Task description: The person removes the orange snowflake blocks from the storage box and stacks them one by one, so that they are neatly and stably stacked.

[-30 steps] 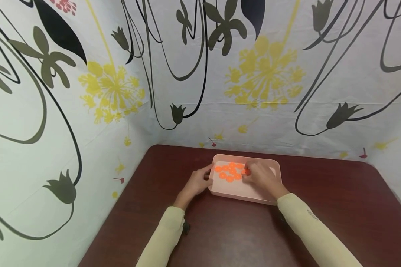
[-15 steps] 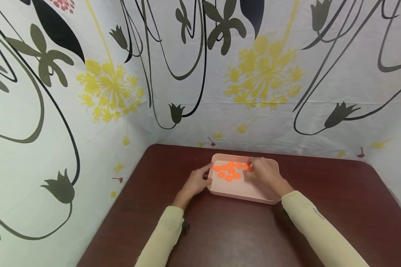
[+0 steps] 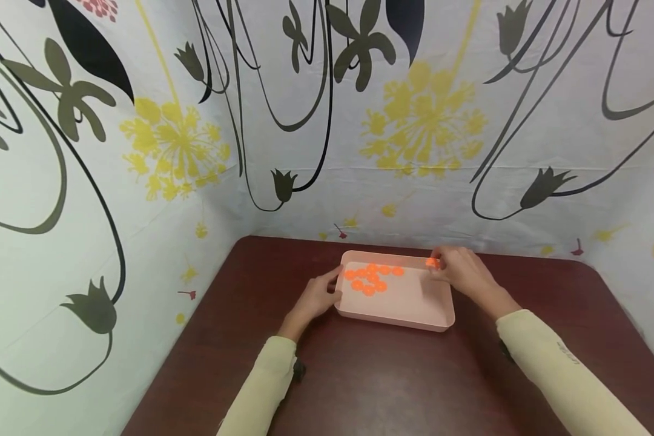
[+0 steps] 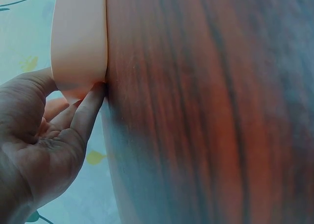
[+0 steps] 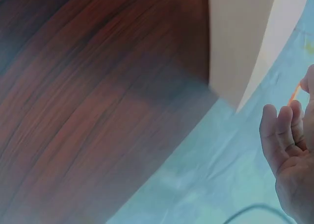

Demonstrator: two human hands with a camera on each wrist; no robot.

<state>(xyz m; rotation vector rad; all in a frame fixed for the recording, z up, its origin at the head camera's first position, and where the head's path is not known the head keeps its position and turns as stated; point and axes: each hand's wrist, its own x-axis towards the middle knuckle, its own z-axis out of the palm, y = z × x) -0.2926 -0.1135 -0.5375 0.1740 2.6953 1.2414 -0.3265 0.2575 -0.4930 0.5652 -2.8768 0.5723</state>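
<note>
"What's the tray (image 3: pixel 409 300) made like?"
"Smooth, pale pink, rectangular, with rounded corners. It sits on the table (image 3: pixel 381 375), dark red with streaky grain, before a creased floral sheet (image 3: pixel 447 206)."
"And the discs (image 3: pixel 372 278)?"
"Flat, round, bright orange, clustered mostly in the tray's left half."
"The hands?"
"The left hand (image 3: pixel 314 298) grips the tray's left end. The right hand (image 3: pixel 463 270) pinches a single disc (image 3: pixel 432 263) by the far rim, toward the right corner."
"Any change?"
"Half a second ago the right hand was beside the cluster; it has moved rightward, leaving the cluster's rightmost disc uncovered."
</note>
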